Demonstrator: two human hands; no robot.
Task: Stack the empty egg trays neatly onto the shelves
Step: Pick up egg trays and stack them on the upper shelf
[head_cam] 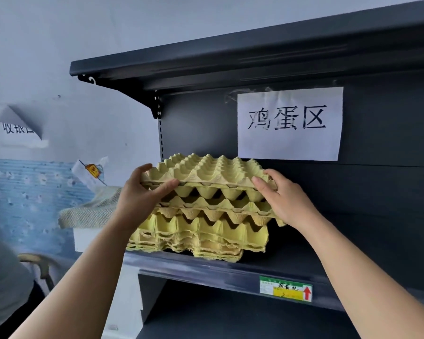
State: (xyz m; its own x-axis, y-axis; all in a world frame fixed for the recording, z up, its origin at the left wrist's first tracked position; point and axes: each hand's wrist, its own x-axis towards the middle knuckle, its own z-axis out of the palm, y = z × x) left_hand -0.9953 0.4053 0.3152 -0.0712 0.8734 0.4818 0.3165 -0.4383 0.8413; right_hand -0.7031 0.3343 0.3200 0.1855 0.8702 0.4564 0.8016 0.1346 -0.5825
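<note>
- On the middle shelf (230,267), at its left end, below the paper sign (289,123): a stack (198,231) of yellow pulp egg trays. The lower ones are nested tight; the upper ones sit loose, with gaps showing between the cups.
- Top tray (206,170): cups up, roughly level, held at both ends over the stack. Whether its weight is already down on the tray beneath cannot be told.
- Step in hand, as judged: seating this tray onto the stack.
- Next move, as judged: line its cups up with those below, press it down evenly until it nests, and square the edges; the loose upper layers may want the same. Uneven pressure could skew the stack toward the shelf's front lip.
- Left hand (137,199): grips the tray's left front corner, thumb over the rim, fingers (168,185) stretched along the front edge beneath it.
- Right hand (284,201): grips the right front corner, fingers (260,182) curled over the rim, palm against the side of the stack's upper layers.
- Shelf edge: green and yellow label (285,289) with a red arrow.
</note>
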